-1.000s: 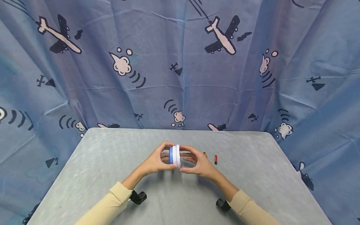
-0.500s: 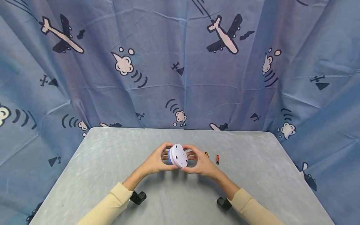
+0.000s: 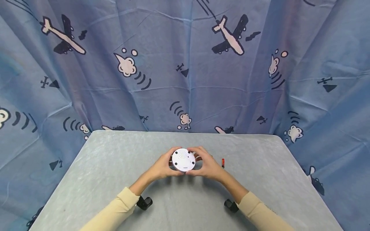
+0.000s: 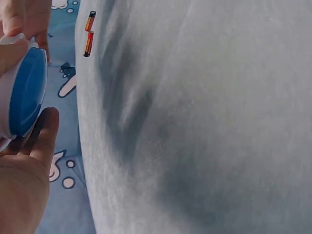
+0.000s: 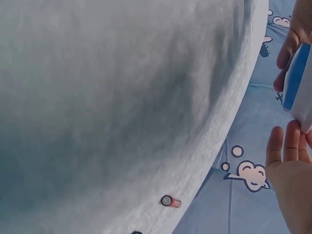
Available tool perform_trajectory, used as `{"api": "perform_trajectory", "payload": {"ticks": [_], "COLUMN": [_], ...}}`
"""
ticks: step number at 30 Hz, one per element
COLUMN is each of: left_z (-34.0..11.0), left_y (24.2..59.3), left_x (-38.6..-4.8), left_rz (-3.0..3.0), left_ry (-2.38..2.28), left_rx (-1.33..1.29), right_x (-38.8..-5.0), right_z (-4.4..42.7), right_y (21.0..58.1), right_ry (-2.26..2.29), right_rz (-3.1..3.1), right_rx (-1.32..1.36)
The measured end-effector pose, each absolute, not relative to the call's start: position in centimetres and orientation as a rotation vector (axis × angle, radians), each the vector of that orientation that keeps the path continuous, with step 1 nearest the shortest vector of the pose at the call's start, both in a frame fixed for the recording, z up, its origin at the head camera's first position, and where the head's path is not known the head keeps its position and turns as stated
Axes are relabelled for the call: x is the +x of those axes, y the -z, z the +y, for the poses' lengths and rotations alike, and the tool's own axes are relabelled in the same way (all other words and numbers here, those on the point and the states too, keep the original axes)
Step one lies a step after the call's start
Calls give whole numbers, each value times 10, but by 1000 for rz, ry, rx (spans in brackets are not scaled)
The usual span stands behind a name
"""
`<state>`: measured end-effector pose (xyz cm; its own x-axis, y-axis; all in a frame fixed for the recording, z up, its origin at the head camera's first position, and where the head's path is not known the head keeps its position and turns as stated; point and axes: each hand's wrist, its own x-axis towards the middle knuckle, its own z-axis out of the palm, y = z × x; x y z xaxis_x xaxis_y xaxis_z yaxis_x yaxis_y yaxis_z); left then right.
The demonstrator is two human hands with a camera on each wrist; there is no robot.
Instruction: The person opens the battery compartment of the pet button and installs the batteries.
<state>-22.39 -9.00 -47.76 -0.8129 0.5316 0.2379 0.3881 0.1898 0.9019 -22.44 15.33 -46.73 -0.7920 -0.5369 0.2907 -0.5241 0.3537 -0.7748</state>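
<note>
Two-handed: left grip (image 3: 161, 166), right grip (image 3: 209, 166) curl round a white-and-blue plastic disc (image 3: 183, 160) between them; likely light, stiff, best rim-held!

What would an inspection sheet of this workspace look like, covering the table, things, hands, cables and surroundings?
Surface: light grey table, with shadows below the hands.
Job's things: round device held above the table; white face with dark dots toward the head camera, blue on the other side.
Clutter: two small batteries lying nearly end to end.
Hands: left hand and right hand both hold the device by its edge.
Cables: nothing seen.
Surroundings: blue curtain printed with planes, behind the table.
</note>
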Motion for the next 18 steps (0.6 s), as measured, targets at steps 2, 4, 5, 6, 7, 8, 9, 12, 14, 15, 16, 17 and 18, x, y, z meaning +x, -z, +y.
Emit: {"api": "perform_trajectory", "payload": {"ticks": [2, 4, 5, 6, 7, 8, 9, 12, 14, 15, 16, 17, 18], "left_z": [-90, -90, -90, -90, -90, -90, -90, -90, -91, -91, -91, -92, -92], "left_y": [479, 479, 479, 480, 480, 481, 481, 483, 483, 484, 484, 484, 484], "left_x": [-223, -223, -223, -223, -223, -223, -222, -222, -222, -222, -222, -222, -222], "left_rz": [2319, 2318, 2322, 2332, 2339, 2343, 2347, 2365, 2362, 2363, 2364, 2359, 2352], "left_ry": [-1708, -1717, -1716, -1708, -1701, -1696, -1692, -1680, -1685, -1686, -1686, -1690, -1694], "left_rx": [881, 859, 856, 852, 851, 848, 842, 827, 824, 826, 831, 834, 836], "right_x": [-225, -226, -226, -226, -227, -227, -227, -227, -227, -227, -228, -228, -228], "right_z": [153, 153, 153, 153, 154, 154, 154, 155, 155, 155, 155, 155, 154], "right_y": [466, 465, 465, 465, 464, 464, 464, 461, 458, 456, 455, 454, 453], "right_ry": [1433, 1416, 1413, 1416, 1421, 1425, 1425, 1412, 1391, 1382, 1370, 1359, 1341], "right_rz": [2576, 2573, 2570, 2565, 2558, 2553, 2550, 2550, 2556, 2564, 2574, 2584, 2599], "right_rx": [-1027, -1041, -1047, -1051, -1055, -1058, -1058, -1064, -1069, -1076, -1084, -1098, -1120]}}
